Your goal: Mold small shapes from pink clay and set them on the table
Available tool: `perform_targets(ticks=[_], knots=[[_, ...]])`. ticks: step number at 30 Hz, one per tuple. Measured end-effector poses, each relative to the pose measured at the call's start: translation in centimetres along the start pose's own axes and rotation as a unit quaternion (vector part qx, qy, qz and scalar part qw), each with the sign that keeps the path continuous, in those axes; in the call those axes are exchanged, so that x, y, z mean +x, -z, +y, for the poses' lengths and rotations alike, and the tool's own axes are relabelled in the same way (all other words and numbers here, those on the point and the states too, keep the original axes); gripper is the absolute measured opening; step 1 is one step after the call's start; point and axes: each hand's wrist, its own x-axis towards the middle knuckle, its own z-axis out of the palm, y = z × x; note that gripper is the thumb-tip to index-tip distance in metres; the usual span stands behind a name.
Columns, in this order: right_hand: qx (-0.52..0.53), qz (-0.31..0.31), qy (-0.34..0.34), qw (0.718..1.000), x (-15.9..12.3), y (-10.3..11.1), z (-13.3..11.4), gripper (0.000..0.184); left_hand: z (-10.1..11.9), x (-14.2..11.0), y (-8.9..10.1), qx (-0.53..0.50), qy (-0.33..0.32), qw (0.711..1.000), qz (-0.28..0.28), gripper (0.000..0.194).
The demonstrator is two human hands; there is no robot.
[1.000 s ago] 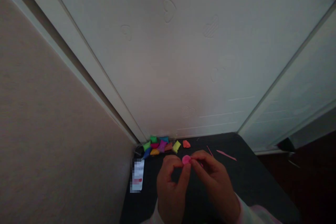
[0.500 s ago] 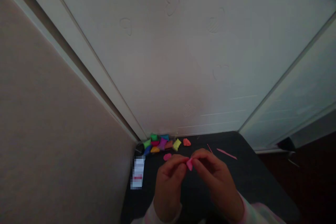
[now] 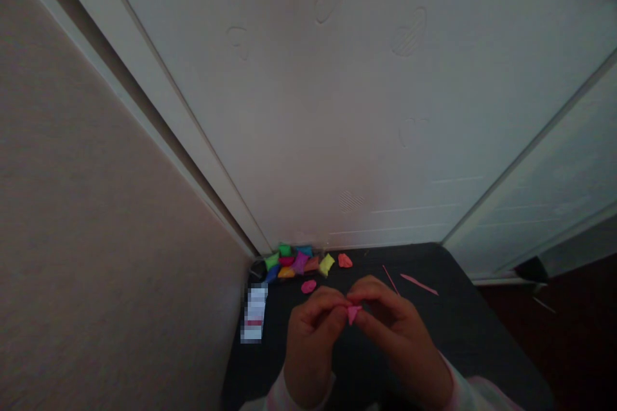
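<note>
A small piece of pink modelling clay (image 3: 353, 314) is pinched between my two hands above the dark table (image 3: 385, 359). My left hand (image 3: 314, 334) grips its left side between thumb and fingertips. From the right, the thumb and fingers of my right hand (image 3: 402, 334) close on the same piece. Its lower end hangs as a pointed tip; the rest is hidden by fingertips. Just beyond my left hand lies a flat pink clay piece (image 3: 309, 286). Past my right hand are a thin pink stick (image 3: 391, 279) and a pink modelling tool (image 3: 419, 284).
Several colourful clay packets (image 3: 299, 262) sit at the back left, with a yellow packet (image 3: 326, 264) and an orange clay lump (image 3: 345, 261) beside them. A blurred-out phone-like rectangle (image 3: 254, 313) lies at the left edge. A white panel (image 3: 308, 109) rises behind the table.
The pink clay has turned a little between my fingertips, and its pointed end now shows more. My right fingers have shifted slightly around it. The view has tilted slightly.
</note>
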Motion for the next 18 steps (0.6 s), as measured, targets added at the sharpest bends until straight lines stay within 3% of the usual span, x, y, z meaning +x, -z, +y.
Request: perform_targets(ticks=[3, 9, 18], knots=[[0.012, -0.008, 0.005, 1.0, 0.15, 0.31, 0.02, 0.014, 0.31, 0.12, -0.16, -0.055, 0.032, 0.998, -0.015, 0.005], [-0.016, -0.023, 0.003, 1.0, 0.24, 0.85, -0.34, 0.012, 0.85, 0.48, -0.44, -0.188, 0.166, 0.967, -0.036, 0.012], [-0.051, -0.042, 0.033, 0.997, 0.46, 1.05, -0.66, 0.01, 0.93, 0.57, -0.64, -0.18, 0.131, 0.975, -0.017, 0.01]])
